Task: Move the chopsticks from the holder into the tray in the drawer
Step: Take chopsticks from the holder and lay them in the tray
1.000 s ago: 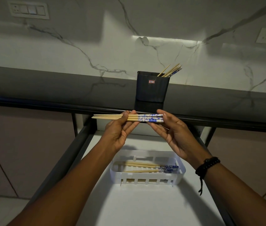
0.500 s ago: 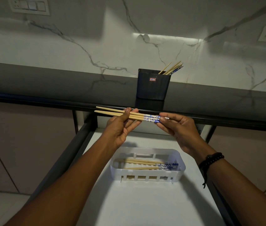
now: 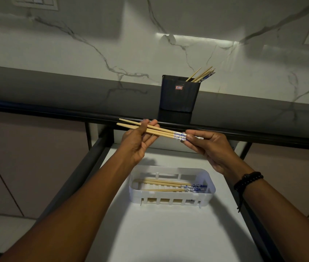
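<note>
- Several chopsticks already lie in the white tray point(image 3: 172, 194) in the open drawer point(image 3: 168, 233)
- Left hand point(image 3: 137, 141) and right hand point(image 3: 209, 146) pinch a bundle of chopsticks point(image 3: 161, 131) above the tray; not yet lowered
- More stand in the black holder point(image 3: 179, 96) on the counter; I judge about halfway

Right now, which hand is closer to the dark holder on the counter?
Right. The right hand sits just below the dark holder; the left hand is below and further left.
</note>
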